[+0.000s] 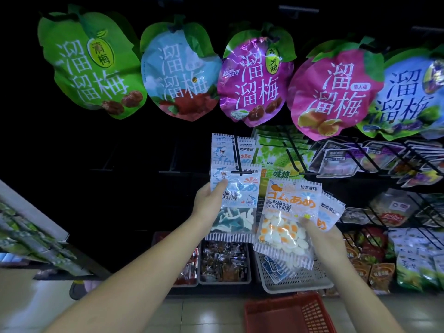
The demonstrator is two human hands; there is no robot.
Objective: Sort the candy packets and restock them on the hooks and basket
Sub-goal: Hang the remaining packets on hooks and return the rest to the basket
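While the left grip point(208, 203) pinches the shark packet point(237, 217), its top at the hook point(241, 173) at twelve o'clock, the right grip point(323, 233) clasps the egg packets point(284, 230) at its three o'clock.

One head-worn wide-angle camera faces black metal hooks point(237, 153) from close by; round glossy hanging packets point(254, 80) far above, red plastic basket point(312, 313) near below.
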